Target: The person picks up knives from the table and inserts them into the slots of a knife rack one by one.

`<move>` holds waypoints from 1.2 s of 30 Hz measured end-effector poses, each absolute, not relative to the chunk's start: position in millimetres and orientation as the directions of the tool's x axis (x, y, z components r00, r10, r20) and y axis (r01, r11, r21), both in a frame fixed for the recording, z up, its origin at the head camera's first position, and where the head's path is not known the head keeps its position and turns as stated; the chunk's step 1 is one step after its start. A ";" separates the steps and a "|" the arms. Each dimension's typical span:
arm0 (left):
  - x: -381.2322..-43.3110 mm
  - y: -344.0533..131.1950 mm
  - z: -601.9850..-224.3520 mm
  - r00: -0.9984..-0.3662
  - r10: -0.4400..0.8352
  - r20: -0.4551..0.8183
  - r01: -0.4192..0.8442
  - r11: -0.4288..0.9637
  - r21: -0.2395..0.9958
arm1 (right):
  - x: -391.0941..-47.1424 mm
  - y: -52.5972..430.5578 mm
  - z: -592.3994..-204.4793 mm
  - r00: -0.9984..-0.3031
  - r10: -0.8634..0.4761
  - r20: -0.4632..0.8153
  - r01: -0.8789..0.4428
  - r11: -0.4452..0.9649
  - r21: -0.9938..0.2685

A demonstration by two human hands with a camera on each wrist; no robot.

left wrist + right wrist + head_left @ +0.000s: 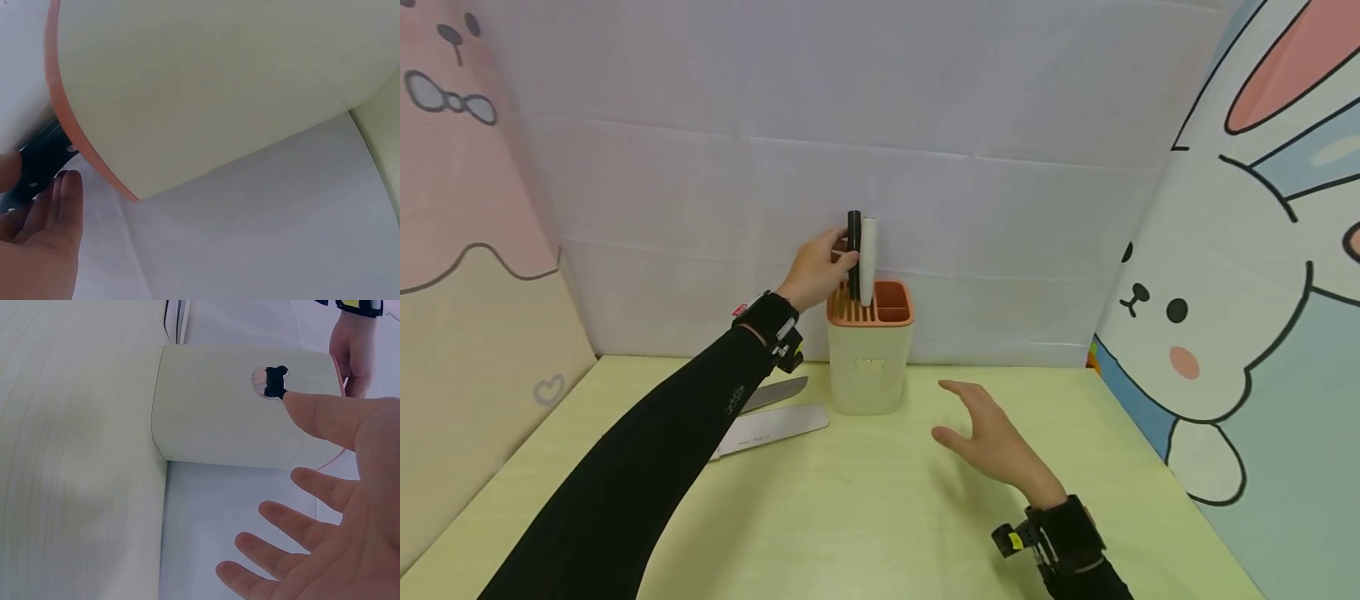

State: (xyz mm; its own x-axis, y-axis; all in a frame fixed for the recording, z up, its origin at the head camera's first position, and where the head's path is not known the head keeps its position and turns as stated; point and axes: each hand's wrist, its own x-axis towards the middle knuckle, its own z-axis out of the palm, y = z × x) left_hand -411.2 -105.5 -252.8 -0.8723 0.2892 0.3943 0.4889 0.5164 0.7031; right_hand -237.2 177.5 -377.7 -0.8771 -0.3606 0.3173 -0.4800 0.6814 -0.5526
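My left hand holds a knife by its black handle, thumb on one side and fingers on the other. Silver rivets show on that handle in the left wrist view, right at the orange rim. The knife stands upright in the slotted side of a cream knife holder, its blade hidden inside. Close beside it rises a white handle. To the holder's right, my right hand hovers over the table, fingers spread and nothing held. Its palm fills the lower right of the right wrist view.
Left of the holder lie a grey knife blade and a broad pale blade, partly hidden by my left forearm. Open orange compartments take up the holder's right side. A white sheet hangs behind the pale green table.
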 end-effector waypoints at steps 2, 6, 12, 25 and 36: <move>-411.6 -105.8 -254.4 -0.870 0.298 0.393 0.493 0.523 0.695 | -237.1 177.4 -377.4 -0.877 -0.360 0.317 -0.479 0.681 -0.553; -412.8 -107.1 -257.5 -0.865 0.317 0.390 0.502 0.523 0.688 | -237.1 177.6 -377.1 -0.876 -0.359 0.321 -0.481 0.680 -0.554; -411.7 -111.6 -261.9 -0.844 0.348 0.409 0.537 0.530 0.656 | -236.1 177.3 -376.2 -0.876 -0.362 0.317 -0.482 0.674 -0.560; -390.8 -132.3 -274.1 -0.782 0.418 0.462 0.617 0.623 0.480 | -233.8 177.0 -374.9 -0.874 -0.379 0.304 -0.486 0.665 -0.567; -344.9 -162.9 -283.6 -0.729 0.496 0.471 0.672 0.649 0.357 | -235.2 170.5 -382.5 -0.859 -0.414 0.303 -0.511 0.654 -0.557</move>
